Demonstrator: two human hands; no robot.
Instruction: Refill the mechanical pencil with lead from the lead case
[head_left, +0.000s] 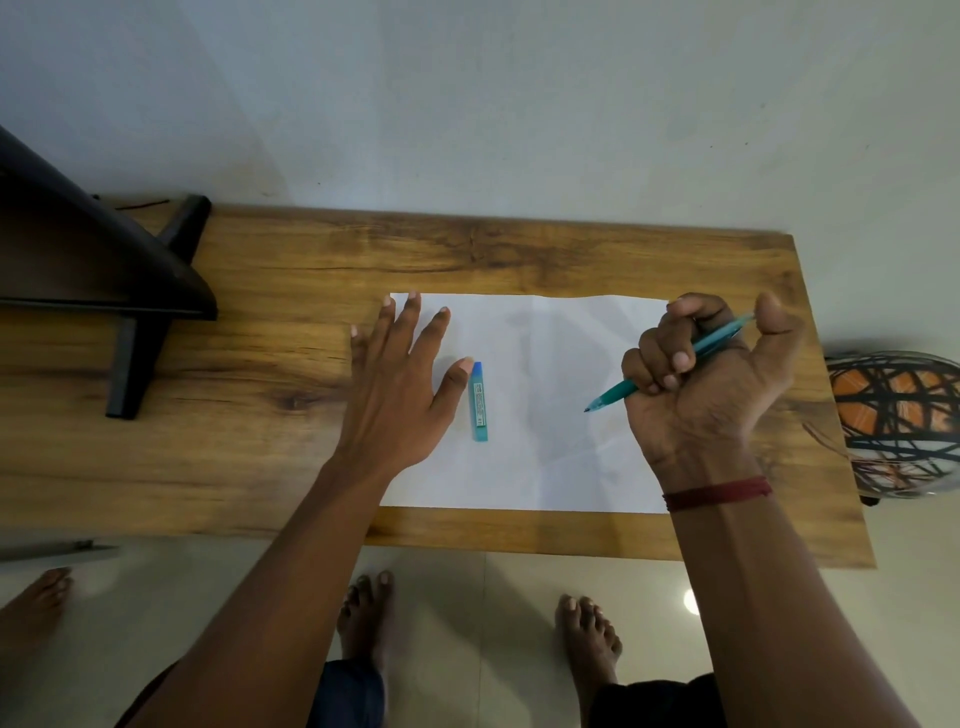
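Observation:
A slim blue lead case (478, 402) lies on a white sheet of paper (550, 457) in the middle of the wooden table (291, 467). My left hand (400, 384) hovers flat with fingers spread just left of the case, its thumb tip close to the case's top end. My right hand (706, 384) is closed in a fist around a teal mechanical pencil (613, 392), whose tip points down-left above the paper and whose back end sticks out past the thumb at the upper right.
A black monitor with its stand (130, 306) occupies the table's left end. A wall runs behind the table. A round orange-and-black patterned object (898, 421) sits off the right edge. Bare feet (587, 639) stand on the tiled floor below, with another person's foot (31, 603) at left.

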